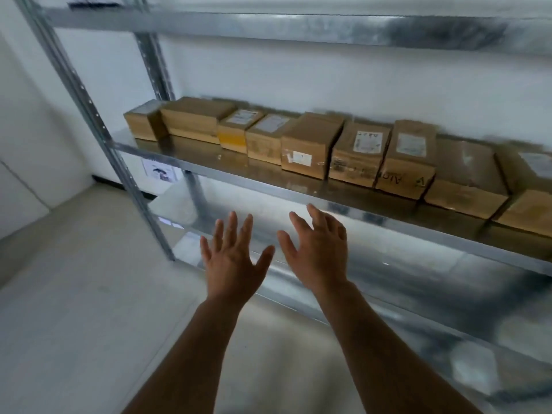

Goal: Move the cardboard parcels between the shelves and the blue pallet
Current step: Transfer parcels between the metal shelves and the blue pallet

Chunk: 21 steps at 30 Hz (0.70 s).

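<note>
Both bare forearms reached toward the metal shelf (209, 170); the left hand (231, 262) and right hand (318, 253) hung below its front edge, fingers spread, holding nothing. Cardboard parcels (310, 144) stood in a row along that shelf's back, touching side by side.

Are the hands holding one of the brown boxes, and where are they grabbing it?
Nothing is held. The left hand and right hand are open, fingers spread, in front of the brown cardboard parcels on the metal shelf.
</note>
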Tool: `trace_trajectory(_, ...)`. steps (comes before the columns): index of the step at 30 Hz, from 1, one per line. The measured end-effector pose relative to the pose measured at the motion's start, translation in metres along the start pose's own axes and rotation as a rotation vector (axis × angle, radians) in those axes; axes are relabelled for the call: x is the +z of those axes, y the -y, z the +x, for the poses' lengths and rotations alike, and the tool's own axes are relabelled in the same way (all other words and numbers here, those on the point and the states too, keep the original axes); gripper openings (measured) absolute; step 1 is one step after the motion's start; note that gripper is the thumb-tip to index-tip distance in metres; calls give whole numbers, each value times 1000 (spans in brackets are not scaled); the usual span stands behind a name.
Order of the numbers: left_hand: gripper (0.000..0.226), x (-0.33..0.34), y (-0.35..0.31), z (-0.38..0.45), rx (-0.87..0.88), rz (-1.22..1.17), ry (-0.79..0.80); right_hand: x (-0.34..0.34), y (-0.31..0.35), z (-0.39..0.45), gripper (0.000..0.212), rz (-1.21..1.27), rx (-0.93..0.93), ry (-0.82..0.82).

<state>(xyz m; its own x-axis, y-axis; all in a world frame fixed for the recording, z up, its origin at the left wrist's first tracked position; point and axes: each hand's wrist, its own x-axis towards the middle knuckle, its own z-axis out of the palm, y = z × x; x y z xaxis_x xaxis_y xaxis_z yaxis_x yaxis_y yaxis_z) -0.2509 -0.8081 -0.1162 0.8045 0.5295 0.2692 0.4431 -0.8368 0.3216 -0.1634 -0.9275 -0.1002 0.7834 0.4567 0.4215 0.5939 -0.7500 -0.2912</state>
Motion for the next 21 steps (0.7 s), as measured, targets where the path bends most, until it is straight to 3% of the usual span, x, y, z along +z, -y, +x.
trace_trajectory(14,77,-41,198,77,-244,30,-72,103,184,87,62,36,-204,168)
trace_trajectory(21,76,-69,312,135,-258,51,-66,160,291,138,64,63,-213,196)
